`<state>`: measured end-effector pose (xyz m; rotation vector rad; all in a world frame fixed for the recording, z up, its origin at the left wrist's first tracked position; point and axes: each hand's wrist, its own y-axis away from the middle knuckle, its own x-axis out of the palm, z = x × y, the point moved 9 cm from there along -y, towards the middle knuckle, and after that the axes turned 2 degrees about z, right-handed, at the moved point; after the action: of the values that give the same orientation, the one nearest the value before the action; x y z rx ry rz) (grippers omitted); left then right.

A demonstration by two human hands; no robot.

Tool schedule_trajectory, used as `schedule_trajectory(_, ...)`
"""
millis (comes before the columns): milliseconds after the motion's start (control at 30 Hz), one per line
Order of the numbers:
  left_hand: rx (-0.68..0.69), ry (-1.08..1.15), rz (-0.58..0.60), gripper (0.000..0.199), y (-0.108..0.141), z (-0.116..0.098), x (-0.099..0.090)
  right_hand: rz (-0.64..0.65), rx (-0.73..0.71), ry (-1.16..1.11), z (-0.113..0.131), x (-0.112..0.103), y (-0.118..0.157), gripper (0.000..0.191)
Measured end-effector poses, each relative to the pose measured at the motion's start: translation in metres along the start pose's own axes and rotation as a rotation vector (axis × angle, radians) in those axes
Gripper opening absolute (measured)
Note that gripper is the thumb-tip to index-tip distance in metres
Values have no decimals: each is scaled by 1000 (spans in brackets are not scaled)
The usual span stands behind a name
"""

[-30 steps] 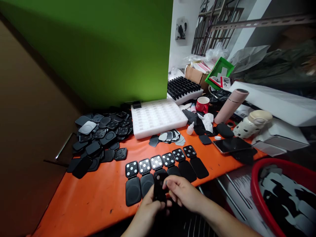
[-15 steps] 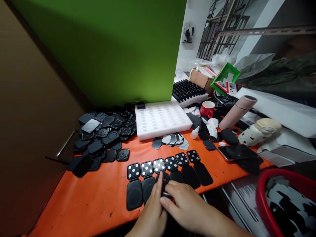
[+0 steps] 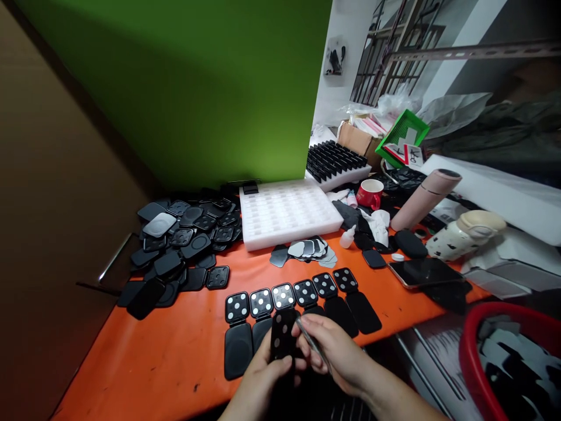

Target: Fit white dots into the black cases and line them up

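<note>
My left hand (image 3: pixel 265 371) is closed round a black case (image 3: pixel 283 333) with pale dots on its face, held tilted up over the table's front edge. Beside it, my right hand (image 3: pixel 335 351) grips a thin grey strip (image 3: pixel 313 345) by its upper end, close to the case. Behind both hands lies a row of several opened black cases (image 3: pixel 238 307). Their upper halves carry white dots and their lower halves lie toward me; my hands hide parts of the middle ones.
A pile of black cases (image 3: pixel 193 242) lies on the left. Grey pieces (image 3: pixel 309 250) sit before a white foam tray (image 3: pixel 289 213). At the right are a phone (image 3: pixel 427 272), bottles, a red cup (image 3: pixel 370 194) and a red basket (image 3: pixel 471 345).
My hands have moved apart slightly. The case now shows its dotted face in my left hand, and the grey strip shows in my right hand.
</note>
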<state>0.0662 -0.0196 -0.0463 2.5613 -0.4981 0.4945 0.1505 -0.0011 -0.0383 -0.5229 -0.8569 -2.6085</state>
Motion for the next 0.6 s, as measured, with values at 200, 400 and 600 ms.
schedule_trajectory(200, 240, -585, -206, 27, 17, -37, -12, 72, 66, 52, -2, 15, 5, 32)
schedule_trajectory(400, 468, -1061, -127, 41, 36, -57, 3, 129, 206, -12, -20, 18, 13, 33)
schedule_trajectory(600, 537, -1206, -23, 57, 47, -52, 10, 106, 290, -148, -32, 21, 16, 27)
